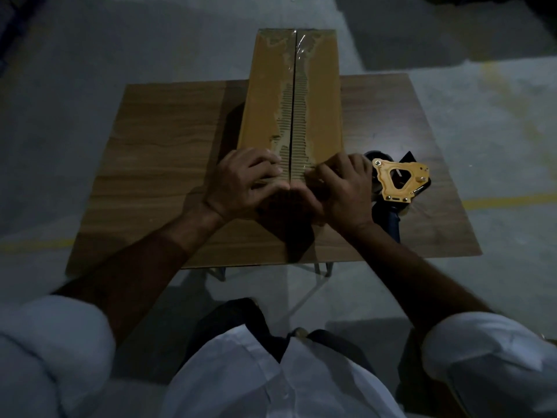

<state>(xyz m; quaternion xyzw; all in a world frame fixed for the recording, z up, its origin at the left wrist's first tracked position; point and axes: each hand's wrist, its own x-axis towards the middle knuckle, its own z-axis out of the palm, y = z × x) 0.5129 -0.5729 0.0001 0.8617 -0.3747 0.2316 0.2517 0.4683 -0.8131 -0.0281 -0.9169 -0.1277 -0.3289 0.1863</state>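
On wooden table (156, 140), long cardboard box (265, 95) lying lengthwise mid-table, near end gripped by left hand (241, 182) and right hand (346, 191), fingers curled over the flaps either side of the seam, yellow tape dispenser (398, 179) just beside the right.

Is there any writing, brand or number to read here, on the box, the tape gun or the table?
None can be read. The long brown cardboard box shows only torn paper along its seam; the yellow-framed tape dispenser and the wood-grain table carry no legible marks.
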